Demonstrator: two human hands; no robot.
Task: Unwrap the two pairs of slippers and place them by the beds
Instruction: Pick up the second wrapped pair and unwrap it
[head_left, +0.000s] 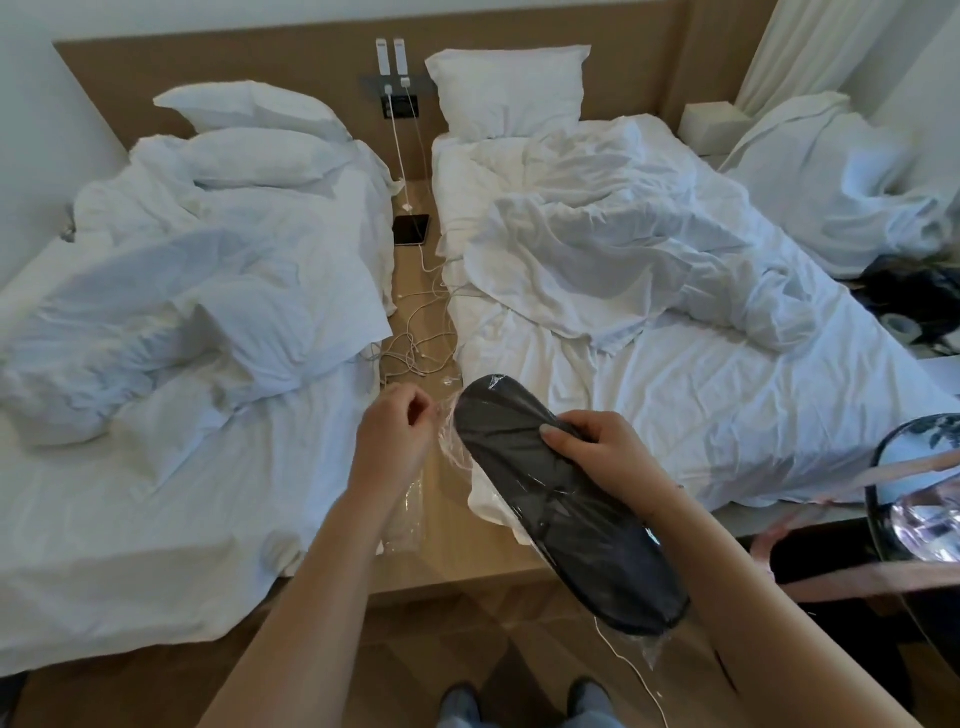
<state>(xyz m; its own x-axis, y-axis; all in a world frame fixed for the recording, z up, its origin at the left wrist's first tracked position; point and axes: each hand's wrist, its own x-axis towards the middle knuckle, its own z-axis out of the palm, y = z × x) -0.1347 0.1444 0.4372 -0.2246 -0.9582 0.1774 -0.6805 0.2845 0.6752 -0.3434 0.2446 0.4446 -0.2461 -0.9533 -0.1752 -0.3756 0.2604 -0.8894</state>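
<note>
A dark grey pair of slippers (561, 504) in clear plastic wrap is held over the gap between two unmade white beds. My right hand (602, 447) grips the pack around its middle. My left hand (395, 431) pinches the loose edge of the plastic wrap (452, 441) at the pack's left side, near the toe end. The left bed (156, 493) and the right bed (701, 405) flank a wooden platform (447, 540). A second sheet of clear plastic (410, 514) lies on the platform below my left wrist. No other slippers are in sight.
Tangled white charging cables (415, 343) and a black tablet (411, 229) lie on the wooden strip between the beds. A clear bag with pink straps (914, 493) stands at the right. Dark items (909, 301) lie at the right bed's far edge. Wooden floor is below, with my feet.
</note>
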